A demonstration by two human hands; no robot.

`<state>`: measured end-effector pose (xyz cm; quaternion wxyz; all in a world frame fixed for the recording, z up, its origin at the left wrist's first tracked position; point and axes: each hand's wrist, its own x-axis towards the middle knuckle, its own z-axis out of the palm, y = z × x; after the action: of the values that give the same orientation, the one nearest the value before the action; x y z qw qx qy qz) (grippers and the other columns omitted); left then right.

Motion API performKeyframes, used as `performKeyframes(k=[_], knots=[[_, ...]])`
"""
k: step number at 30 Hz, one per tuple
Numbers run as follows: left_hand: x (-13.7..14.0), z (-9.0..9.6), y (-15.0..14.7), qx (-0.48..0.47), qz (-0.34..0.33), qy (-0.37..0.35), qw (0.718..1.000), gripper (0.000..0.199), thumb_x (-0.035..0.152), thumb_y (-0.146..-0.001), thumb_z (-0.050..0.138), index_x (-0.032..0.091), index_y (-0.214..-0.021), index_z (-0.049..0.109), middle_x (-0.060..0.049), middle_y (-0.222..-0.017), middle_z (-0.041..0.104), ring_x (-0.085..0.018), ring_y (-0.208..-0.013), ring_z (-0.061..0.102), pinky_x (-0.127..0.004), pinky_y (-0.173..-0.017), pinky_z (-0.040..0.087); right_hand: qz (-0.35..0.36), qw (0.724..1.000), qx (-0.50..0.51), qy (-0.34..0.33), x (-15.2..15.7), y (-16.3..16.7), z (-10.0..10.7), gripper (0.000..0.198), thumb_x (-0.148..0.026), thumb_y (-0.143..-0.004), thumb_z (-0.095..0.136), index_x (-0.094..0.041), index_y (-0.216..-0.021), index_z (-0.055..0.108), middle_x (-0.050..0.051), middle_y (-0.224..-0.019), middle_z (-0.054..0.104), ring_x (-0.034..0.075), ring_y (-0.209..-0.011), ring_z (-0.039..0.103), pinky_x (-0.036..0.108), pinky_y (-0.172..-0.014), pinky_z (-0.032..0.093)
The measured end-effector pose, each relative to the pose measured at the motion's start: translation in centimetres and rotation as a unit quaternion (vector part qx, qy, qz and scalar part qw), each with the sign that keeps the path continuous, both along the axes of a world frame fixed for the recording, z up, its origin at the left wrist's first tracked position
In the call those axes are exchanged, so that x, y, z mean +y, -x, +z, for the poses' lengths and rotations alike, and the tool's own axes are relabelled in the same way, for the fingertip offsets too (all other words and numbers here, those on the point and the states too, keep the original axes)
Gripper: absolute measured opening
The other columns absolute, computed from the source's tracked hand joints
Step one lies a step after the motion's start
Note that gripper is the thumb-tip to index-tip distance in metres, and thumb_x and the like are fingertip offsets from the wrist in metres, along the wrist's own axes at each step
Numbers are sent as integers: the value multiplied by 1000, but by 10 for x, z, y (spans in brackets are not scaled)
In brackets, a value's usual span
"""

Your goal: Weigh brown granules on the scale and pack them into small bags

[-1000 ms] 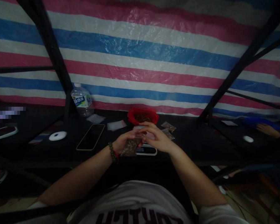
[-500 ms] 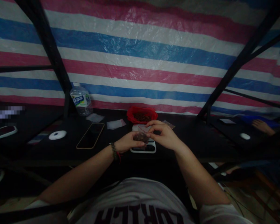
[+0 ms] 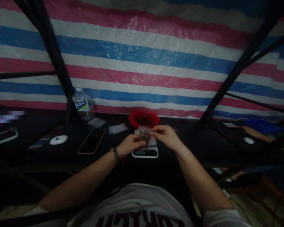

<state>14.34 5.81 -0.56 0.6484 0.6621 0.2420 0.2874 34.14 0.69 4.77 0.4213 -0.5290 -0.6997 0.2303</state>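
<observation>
A small clear zip bag (image 3: 144,137) with brown bits inside is held up over the white digital scale (image 3: 145,154). My left hand (image 3: 129,145) grips the bag's left side, thumb across its front. At its upper right edge, my right hand (image 3: 165,135) pinches the bag between thumb and fingers. Just behind the scale sits a red plastic bag (image 3: 132,119), its mouth spread wide, holding many small brown pieces (image 3: 144,121). Another small bag, partly hidden, lies behind my right hand.
Flat clear bags (image 3: 117,128) lie left of the scale, near a phone (image 3: 91,140) and a white round case (image 3: 59,139). A large plastic bottle (image 3: 83,105) stands at the back left. Dark metal posts (image 3: 58,63) rise on both sides. Another person's hand (image 3: 251,131) is far right.
The small bag now stands more upright, its top spread out and its contents in clearer view. My right fingers have moved from above it to its upper right edge.
</observation>
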Motion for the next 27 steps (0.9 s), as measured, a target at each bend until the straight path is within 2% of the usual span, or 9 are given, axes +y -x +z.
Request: performKeyframes(k=[3, 6, 10, 14, 18, 23, 27], knots=[[-4, 2, 0, -27, 21, -23, 999, 40, 40, -64, 77, 13, -92, 68, -8, -89, 71, -20, -80, 65, -30, -72, 50, -3, 1000, 3, -10, 0, 0, 0, 19, -34, -76, 64, -16, -76, 71, 3, -72, 69, 15, -65, 60, 24, -61, 44], [-3, 4, -1, -103, 94, -27, 990, 44, 39, -64, 77, 15, -98, 66, -8, -97, 70, -20, -87, 64, -32, -80, 50, -3, 1000, -5, -4, -1, 1, -1, 18, -33, -76, 64, -16, -75, 70, 2, -70, 68, 14, -63, 59, 24, -60, 43], [5, 5, 2, -97, 175, -40, 979, 34, 41, -66, 74, 14, -86, 69, -6, -83, 71, -17, -76, 63, -30, -75, 50, -22, 1000, 8, -11, 0, 2, -2, 17, -32, -75, 63, -16, -76, 70, 2, -71, 68, 14, -63, 59, 24, -61, 44], [11, 6, 5, -48, 190, -72, 978, 34, 38, -63, 76, 15, -87, 70, -5, -85, 71, -17, -77, 63, -30, -75, 50, -22, 999, 41, -23, 3, 2, -6, 19, -35, -76, 63, -16, -77, 69, 2, -71, 68, 14, -63, 59, 25, -62, 45], [13, 6, 6, 2, 207, -108, 972, 29, 39, -65, 73, 14, -82, 70, -4, -79, 70, -16, -73, 62, -29, -70, 49, -24, 998, 55, -18, 8, 0, -10, 20, -36, -73, 66, -16, -76, 69, 2, -71, 68, 14, -63, 59, 25, -62, 45], [13, 7, 7, -31, 215, -124, 968, 29, 39, -68, 71, 15, -82, 68, -3, -78, 69, -16, -73, 62, -28, -69, 49, -18, 999, 43, -27, 10, 1, -12, 17, -33, -73, 66, -16, -73, 69, 2, -69, 67, 14, -62, 58, 24, -59, 43], [12, 9, 8, -17, 226, -150, 962, 28, 41, -69, 69, 15, -79, 67, -3, -76, 69, -16, -72, 61, -28, -69, 49, -27, 999, 12, -31, 6, 5, -11, 16, -32, -75, 63, -16, -73, 68, 2, -70, 66, 13, -63, 58, 24, -59, 42]])
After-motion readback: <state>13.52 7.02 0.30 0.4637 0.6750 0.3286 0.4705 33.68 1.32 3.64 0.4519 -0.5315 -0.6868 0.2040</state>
